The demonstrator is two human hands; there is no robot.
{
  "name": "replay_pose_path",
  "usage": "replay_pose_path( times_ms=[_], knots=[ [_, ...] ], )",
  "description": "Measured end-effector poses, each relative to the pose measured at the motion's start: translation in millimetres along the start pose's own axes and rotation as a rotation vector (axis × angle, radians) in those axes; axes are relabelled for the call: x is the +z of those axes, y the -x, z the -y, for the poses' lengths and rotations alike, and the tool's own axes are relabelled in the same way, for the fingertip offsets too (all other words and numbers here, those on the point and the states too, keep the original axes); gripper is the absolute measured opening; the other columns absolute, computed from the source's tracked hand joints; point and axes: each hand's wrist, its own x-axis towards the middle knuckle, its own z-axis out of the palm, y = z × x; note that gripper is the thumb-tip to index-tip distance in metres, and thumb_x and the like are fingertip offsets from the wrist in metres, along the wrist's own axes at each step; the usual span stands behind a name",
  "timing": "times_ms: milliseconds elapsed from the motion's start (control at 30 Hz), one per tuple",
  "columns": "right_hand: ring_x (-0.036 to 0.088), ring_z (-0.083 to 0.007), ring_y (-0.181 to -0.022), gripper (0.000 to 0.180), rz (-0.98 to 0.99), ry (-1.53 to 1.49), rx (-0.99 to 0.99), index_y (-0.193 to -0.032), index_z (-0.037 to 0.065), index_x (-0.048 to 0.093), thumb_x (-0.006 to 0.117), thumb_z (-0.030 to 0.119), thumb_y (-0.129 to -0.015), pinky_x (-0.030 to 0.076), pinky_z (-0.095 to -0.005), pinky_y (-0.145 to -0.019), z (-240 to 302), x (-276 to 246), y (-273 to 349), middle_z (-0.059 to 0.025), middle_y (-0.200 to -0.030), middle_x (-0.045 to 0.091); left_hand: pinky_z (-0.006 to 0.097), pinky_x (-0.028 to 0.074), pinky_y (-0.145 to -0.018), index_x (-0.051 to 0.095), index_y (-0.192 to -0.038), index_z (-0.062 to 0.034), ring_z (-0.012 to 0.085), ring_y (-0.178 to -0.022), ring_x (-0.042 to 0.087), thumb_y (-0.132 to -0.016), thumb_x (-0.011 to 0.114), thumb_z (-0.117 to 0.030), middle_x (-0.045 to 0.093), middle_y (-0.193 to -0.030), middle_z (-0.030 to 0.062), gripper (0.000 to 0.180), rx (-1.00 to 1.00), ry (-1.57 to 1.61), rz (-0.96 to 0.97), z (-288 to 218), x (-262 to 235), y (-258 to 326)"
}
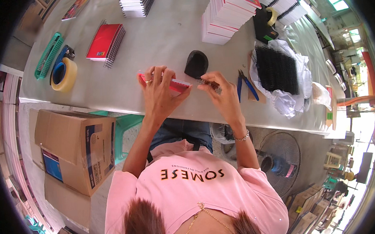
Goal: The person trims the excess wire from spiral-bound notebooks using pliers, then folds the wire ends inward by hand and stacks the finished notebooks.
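At the near middle of the table, my left hand point(158, 88) grips a small red-covered notebook point(180, 85), tilted up with its edge toward the right. Just right of it, my right hand point(223, 96) pinches a dark spiral binding wire point(211, 85) close to the notebook's edge; fingers partly cover the wire. A black rounded, cup-like piece point(196, 64) lies beyond my right fingertips. Blue-handled cutting pliers point(247, 86) rest to the right of that hand. Farther right, a bundle of black spiral wires point(276, 69) sits on crumpled white paper point(285, 106).
Bound red notebooks point(105, 42) lie at left, near a tape roll point(64, 76) and green basket point(49, 55). Tall notebook stacks point(227, 19) and a black tape dispenser point(264, 25) stand far right. Below the table are a cardboard box point(73, 143) and a fan point(281, 159).
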Motion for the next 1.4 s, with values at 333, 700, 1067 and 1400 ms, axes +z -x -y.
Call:
replay_pose_path(
  times_ms=[333,700,1067,1400],
  knots=[
    [0.063,-0.0250,-0.076,0.022,-0.047,0.002,-0.053,-0.099,0.004,0.061,0.073,0.008,-0.081,0.051,-0.0336,-0.069,-7.5,19.2,1.6,-0.0079,-0.091,0.068,0.049,0.030,-0.095,0.052,-0.095,-0.0119,0.0308,-0.107,0.043,-0.061,0.084,-0.032,0.050,-0.104,0.0060,0.050,0.000,0.021,-0.006,1.5,1.9,0.3],
    [0.059,-0.0275,-0.086,0.021,-0.059,-0.059,-0.089,-0.104,0.005,0.057,0.065,0.005,-0.085,0.041,-0.0368,-0.085,-10.5,33.6,7.0,-0.0093,-0.093,0.062,0.050,0.031,-0.093,0.053,-0.097,-0.0125,0.0306,-0.107,0.044,-0.063,0.083,-0.031,0.050,-0.104,0.0047,0.049,-0.002,0.012,0.033,2.2,-0.8,0.3],
    [0.056,-0.0302,-0.085,0.011,-0.050,0.195,-0.203,-0.098,0.005,0.057,0.060,0.010,-0.089,0.038,-0.0394,-0.080,0.6,29.1,1.4,-0.0110,-0.087,0.058,0.049,0.031,-0.093,0.054,-0.104,-0.0122,0.0292,-0.109,0.045,-0.073,0.078,-0.036,0.051,-0.109,0.0056,0.046,-0.008,0.014,0.082,5.0,-7.5,-0.3],
    [0.057,-0.0325,-0.097,0.018,0.158,0.093,-0.078,-0.103,0.007,0.059,0.062,0.021,-0.091,0.038,-0.0424,-0.089,3.7,14.3,-10.2,-0.0123,-0.099,0.060,0.042,0.041,-0.092,0.049,-0.119,-0.0059,0.0336,-0.111,0.046,-0.078,0.080,-0.020,0.048,-0.121,0.0144,0.053,-0.187,0.458,0.009,26.7,-9.3,3.8]
  ],
)
